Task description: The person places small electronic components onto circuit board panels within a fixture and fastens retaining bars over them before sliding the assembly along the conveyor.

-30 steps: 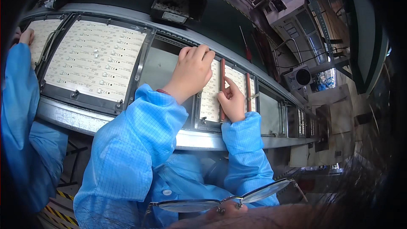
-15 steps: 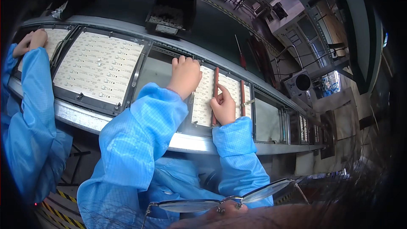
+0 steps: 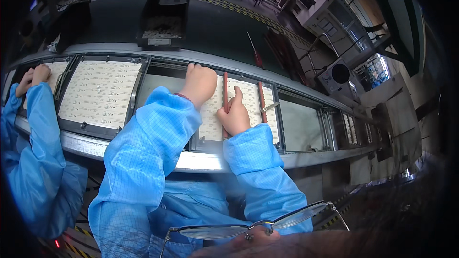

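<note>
A pale printed board panel [image 3: 210, 126] lies in a dark frame on the conveyor line in front of me. Two reddish-brown bars [image 3: 262, 96] cross it. My left hand [image 3: 201, 83] is at the panel's far left corner, its fingers curled down; whatever its fingertips hold is hidden. To its right, my right hand [image 3: 235, 114] rests over the panel beside the left-hand bar [image 3: 225, 86]. Its index finger points away from me, apart from the thumb, and nothing shows in it. The right bar has a small metal clip [image 3: 270, 107] near its middle.
Left of me, another framed panel [image 3: 98, 91] lies on the line, with a co-worker's hands [image 3: 33, 79] beyond it. A black bin of small pale parts [image 3: 162, 28] stands behind the rail. A red-handled screwdriver [image 3: 258, 59] lies at the back. The metal rail [image 3: 201, 161] runs along the front.
The whole view has shifted, with the line now further left. My right index finger has straightened away from the bar. My left hand stays at the panel's far left corner.
</note>
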The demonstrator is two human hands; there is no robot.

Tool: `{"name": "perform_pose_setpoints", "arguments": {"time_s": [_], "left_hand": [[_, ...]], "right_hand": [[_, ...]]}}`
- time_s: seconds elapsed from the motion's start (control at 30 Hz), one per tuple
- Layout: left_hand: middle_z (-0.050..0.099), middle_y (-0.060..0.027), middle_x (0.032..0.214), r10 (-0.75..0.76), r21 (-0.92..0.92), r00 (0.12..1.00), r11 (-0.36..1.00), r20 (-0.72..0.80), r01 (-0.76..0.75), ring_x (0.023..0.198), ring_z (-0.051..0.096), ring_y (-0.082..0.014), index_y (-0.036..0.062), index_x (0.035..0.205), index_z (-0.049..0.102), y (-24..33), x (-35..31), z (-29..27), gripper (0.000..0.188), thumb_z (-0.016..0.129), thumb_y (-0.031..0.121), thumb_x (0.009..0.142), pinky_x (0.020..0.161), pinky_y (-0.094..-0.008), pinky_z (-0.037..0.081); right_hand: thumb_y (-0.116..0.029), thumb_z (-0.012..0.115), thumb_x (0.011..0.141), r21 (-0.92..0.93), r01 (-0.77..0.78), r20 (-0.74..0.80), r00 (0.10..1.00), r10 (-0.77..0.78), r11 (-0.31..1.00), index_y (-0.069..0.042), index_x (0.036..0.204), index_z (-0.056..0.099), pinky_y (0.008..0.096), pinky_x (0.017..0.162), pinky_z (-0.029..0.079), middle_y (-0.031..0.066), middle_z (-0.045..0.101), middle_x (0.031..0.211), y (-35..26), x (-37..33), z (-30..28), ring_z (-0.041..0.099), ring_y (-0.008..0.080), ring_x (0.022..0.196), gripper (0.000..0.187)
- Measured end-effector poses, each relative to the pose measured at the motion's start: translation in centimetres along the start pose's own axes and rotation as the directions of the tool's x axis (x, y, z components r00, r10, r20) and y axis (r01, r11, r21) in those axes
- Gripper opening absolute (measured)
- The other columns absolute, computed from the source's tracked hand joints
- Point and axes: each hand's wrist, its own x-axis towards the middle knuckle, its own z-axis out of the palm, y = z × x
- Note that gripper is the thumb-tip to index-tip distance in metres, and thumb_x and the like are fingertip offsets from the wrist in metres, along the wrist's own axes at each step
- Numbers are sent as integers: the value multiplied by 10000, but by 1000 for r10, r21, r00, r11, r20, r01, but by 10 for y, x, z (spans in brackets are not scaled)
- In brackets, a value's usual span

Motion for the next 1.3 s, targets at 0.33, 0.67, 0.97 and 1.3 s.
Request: {"name": "perform_pose_setpoints", "arguments": {"time_s": [0.33, 0.67, 0.97, 1.3], "left_hand": [[682, -156, 751, 305, -241, 945, 915, -117, -325, 845, 652, -324, 22, 730, 705, 33, -6, 12, 297, 553, 242, 860, 848, -441, 437], [629, -118, 865, 193, -221, 955, 944, -226, -244, 906, 597, -318, 48, 890, 627, -16, -72, -64, 263, 688, 289, 803, 845, -436, 422], [576, -113, 868, -199, -321, 895, 945, -398, 68, 866, 556, -323, 61, 869, 602, -121, -224, -74, 163, 708, 129, 765, 811, -445, 409], [560, -123, 1037, -180, -390, 898, 921, -401, 11, 1001, 533, -316, 36, 982, 621, -131, -217, -75, 272, 729, 123, 748, 890, -451, 397]], "right_hand": [[-163, 636, 828, -29, -12, 3, 1000, 12, 999, 47, 1482, 150, 462, 755, 537, 301, 670, 954, -3, 2, -6, 669, 445, 885, 842], [-169, 689, 814, 95, 100, 3, 995, -101, 991, -5, 1444, 297, 450, 707, 529, 230, 672, 876, 16, 8, -4, 676, 408, 805, 761], [-136, 792, 719, -220, 542, -97, 816, -571, 811, -21, 1303, 509, 415, 752, 476, 189, 500, 1024, -45, -28, 5, 549, 339, 846, 659], [-119, 800, 621, -663, 342, 73, 915, -397, 666, -97, 1361, 482, 434, 833, 406, 152, 486, 1057, -94, -48, 33, 500, 332, 1018, 806]]}}
